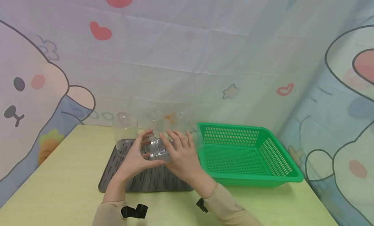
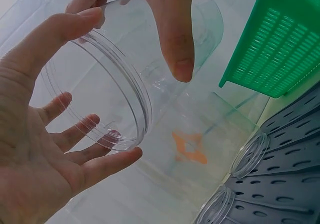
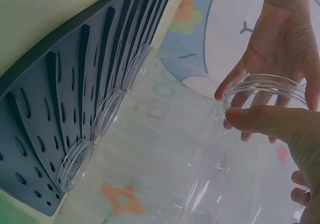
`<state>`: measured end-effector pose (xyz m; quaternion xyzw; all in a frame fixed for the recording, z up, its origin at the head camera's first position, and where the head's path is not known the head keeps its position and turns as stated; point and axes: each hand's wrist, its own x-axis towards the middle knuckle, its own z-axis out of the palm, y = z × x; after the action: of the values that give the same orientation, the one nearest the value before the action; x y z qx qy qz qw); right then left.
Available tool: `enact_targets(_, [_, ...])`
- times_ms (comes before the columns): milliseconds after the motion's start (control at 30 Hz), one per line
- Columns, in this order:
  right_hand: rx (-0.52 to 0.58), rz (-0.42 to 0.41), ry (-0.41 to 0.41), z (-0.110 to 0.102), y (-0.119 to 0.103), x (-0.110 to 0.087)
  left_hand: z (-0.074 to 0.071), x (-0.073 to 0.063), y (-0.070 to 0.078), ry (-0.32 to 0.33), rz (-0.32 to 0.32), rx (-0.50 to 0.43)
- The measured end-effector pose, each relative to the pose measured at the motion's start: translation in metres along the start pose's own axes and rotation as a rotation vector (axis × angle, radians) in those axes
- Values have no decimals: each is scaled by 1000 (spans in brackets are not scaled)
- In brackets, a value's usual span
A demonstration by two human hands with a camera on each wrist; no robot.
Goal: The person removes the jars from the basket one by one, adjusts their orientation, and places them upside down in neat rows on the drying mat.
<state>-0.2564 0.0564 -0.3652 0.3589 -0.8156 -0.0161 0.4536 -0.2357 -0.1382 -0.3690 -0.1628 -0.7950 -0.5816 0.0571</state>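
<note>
A clear plastic jar (image 1: 155, 148) with a ridged, threaded mouth lies sideways in the air over the dark grey drying mat (image 1: 143, 182), its mouth towards the left. My left hand (image 1: 131, 162) holds it around the mouth, thumb and fingertips at the rim (image 2: 142, 102). Around the body curls my right hand (image 1: 184, 157), its thumb on the near side in the right wrist view. Three more clear jars stand mouth down along the back of the mat; their rims (image 3: 107, 112) show in the right wrist view. The left one (image 1: 125, 131) is nearest my left hand.
To the right of the mat stands a green slotted plastic basket (image 1: 257, 179), its left end close to the held jar's base. A printed cloth (image 1: 187, 57) hangs behind the pale wooden table (image 1: 67, 177).
</note>
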Motion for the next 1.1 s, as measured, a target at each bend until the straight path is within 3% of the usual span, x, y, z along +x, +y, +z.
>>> enact_targets(267, [91, 27, -56, -6, 1, -2, -2, -1, -1, 5, 5, -14])
enact_targets(367, [150, 32, -39, -9, 4, -2, -3, -1, -1, 7, 10, -18])
enact_targets(467, [217, 36, 60, -10, 9, -3, -4, -1, 0, 10, 22, -27])
enact_targets(633, [324, 93, 323, -9, 19, -3, -5, -2, 2, 40, 39, -55])
enact_targets(733, [437, 202, 452, -8, 25, -3, -5, -2, 3, 63, 38, -78])
enact_targets(833, [604, 371, 518, -8, 28, -4, -5, -2, 3, 80, 42, -104])
enact_targets(1000, [924, 724, 482, -10, 29, -6, -5, -2, 5, 113, 46, -143])
enact_targets(1100, [1120, 884, 451, -9, 31, -9, -5, -2, 6, 133, 62, -151])
